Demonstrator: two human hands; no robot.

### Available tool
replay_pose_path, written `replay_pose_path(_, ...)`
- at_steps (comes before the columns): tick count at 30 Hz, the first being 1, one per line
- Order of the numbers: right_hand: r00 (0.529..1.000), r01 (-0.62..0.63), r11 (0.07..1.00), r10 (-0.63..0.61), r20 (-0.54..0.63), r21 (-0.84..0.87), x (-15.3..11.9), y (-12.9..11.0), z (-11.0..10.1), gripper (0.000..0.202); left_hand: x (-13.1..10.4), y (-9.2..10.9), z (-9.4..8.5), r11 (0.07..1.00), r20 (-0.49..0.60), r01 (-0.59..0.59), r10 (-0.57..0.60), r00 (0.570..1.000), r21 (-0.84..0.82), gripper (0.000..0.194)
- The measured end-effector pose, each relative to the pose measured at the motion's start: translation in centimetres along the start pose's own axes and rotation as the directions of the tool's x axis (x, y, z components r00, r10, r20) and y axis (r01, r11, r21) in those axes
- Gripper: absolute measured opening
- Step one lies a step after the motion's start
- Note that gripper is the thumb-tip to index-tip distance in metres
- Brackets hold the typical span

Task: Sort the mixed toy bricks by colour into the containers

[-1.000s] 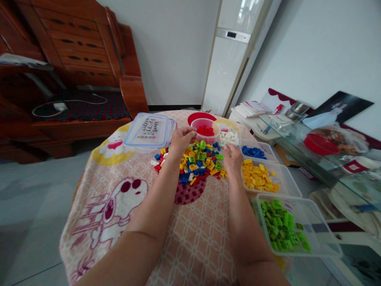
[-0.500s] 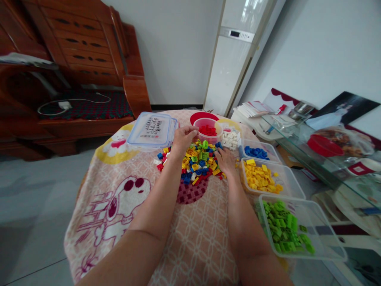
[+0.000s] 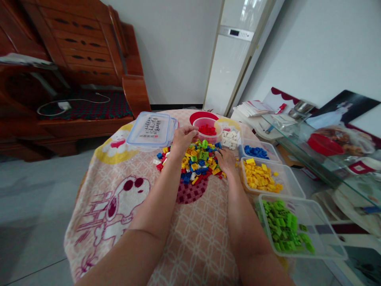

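A mixed heap of toy building bricks in yellow, blue, green, red and white lies on the cloth-covered table. My left hand hovers over the heap's far left part, thumb and fingers pinched together beside the round clear tub of red bricks. Whatever sits in that pinch is too small to make out. At the heap's right edge, my right hand rests low with its fingers stretched onto the bricks, near some blue ones. White bricks form a small pile just beyond it.
On the right stand clear boxes of blue bricks, yellow bricks and green bricks. A clear lid with dark writing lies at the back left, and a red round lid is behind the tub. A glass shelf flanks the table.
My left hand keeps its pinch by the tub almost unmoved. The fingers of my right hand have shifted slightly at the heap's edge.
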State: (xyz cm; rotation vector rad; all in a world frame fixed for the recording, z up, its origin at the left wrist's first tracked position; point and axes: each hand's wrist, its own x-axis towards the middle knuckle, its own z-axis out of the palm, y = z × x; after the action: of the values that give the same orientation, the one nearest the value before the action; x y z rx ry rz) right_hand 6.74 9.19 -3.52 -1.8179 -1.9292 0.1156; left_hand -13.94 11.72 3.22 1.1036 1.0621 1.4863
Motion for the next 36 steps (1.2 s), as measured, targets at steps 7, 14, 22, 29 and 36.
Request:
replay_pose_path(7,0.977,-0.136,0.968,0.166,-0.132,0.211,-0.3,0.3,-0.8,0.026,-0.2,0.1,0.1,1.0,0.008,0.016,-0.016,1.0,0.008,0.02)
replay_pose_path(14,0.941,-0.156,0.904,0.259,-0.219,0.399,-0.6,-0.3,-2.8,0.028,-0.5,0.3,0.2,1.0,0.013,0.003,-0.003,1.0,-0.012,0.017)
replay_pose_path(22,0.756,-0.157,0.822,0.457,-0.468,0.548,-0.2,1.2,-3.7,0.043,-0.3,0.2,0.0,1.0,-0.003,0.008,-0.009,1.0,-0.021,0.018)
replay_pose_path(29,0.784,-0.18,0.853,0.425,-0.452,0.489,-0.1,2.3,-3.6,0.047,-0.1,0.0,0.0,1.0,-0.001,0.007,-0.007,1.0,-0.016,0.018)
replay_pose_path(36,0.979,0.051,0.956,0.01,-0.205,0.29,-0.1,-0.2,-1.6,0.045,-0.2,0.1,-0.1,1.0,0.0,-0.008,0.008,1.0,-0.006,0.019)
